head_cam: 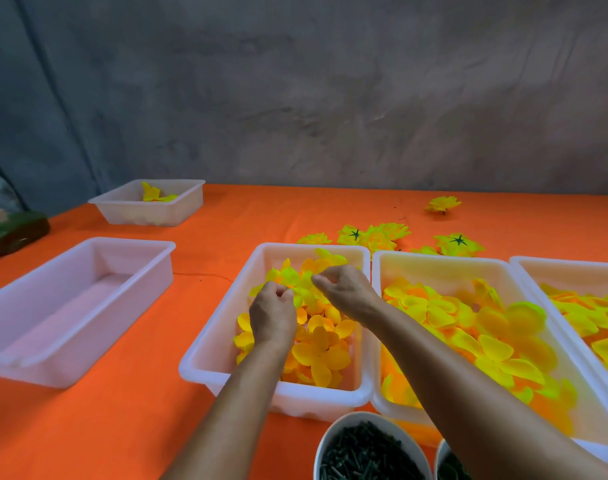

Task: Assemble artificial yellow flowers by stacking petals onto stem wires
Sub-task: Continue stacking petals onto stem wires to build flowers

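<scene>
Over petals [316, 344] (yellow), both hands.

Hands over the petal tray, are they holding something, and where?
Both hands, left and right, pinch yellow petals at fingertips, over the tray. The exact grip spot on them cannot be told.

Petal trays [371, 261] sit side by side; finished flowers [382, 235] lie behind (bowl [333, 434] in front).

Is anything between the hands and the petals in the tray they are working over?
Nothing visible. Both the left hand and right hand are already down in the open middle tray, fingers at the yellow petals; no lid or other object covers them.
</scene>
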Tool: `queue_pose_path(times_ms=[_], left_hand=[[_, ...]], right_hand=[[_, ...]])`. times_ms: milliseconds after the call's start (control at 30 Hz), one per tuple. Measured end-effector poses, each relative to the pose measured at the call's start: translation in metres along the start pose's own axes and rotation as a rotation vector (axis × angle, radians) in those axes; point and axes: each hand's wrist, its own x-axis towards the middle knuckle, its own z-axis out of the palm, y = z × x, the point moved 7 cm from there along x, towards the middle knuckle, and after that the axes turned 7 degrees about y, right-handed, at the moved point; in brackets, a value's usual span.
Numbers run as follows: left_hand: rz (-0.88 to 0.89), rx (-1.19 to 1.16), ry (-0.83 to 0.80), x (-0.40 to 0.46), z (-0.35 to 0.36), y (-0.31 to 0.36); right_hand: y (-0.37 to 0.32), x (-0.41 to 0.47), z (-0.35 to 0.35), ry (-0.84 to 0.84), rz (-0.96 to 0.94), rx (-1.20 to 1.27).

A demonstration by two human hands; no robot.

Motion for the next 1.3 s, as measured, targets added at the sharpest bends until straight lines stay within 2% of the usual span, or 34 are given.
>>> queue_pose_path(times_ms=[133, 233, 300, 567, 800, 933, 1033, 1167, 1300], left_hand=[[0.081, -0.141, -0.116, -0.006, 0.008, 0.011], [0.136, -0.152, -0.155, -0.009, 0.012, 0.017], [0.117, -0.191, -0.147, -0.008, 0.012, 0.016], [0.030, -0.352, -0.088, -0.003, 0.005, 0.006], [-0.001, -0.327, -0.042, -0.002, -0.001, 0.003], [0.023, -0.294, -0.088, -0.003, 0.002, 0.007], [0.047, -0.212, -0.120, -0.005, 0.005, 0.009], [0.125, 0.084, -0.192, -0.009, 0.013, 0.007], [0.149, 0.237, -0.292, -0.013, 0.024, 0.006]], right_hand=[[0.001, -0.002, 0.001, -0.089, 0.116, 0.299], [0.005, -0.003, -0.004, -0.050, 0.187, 0.535], [0.008, -0.005, -0.007, -0.017, 0.221, 0.605], [0.009, -0.007, -0.004, -0.026, 0.183, 0.504], [0.012, -0.003, -0.002, -0.009, 0.195, 0.536], [0.014, -0.004, -0.012, 0.046, 0.161, 0.441], [0.013, -0.007, -0.023, 0.060, 0.154, 0.407], [0.024, -0.016, -0.068, 0.139, 0.165, 0.435], [0.054, -0.040, -0.114, 0.184, 0.198, 0.403]])
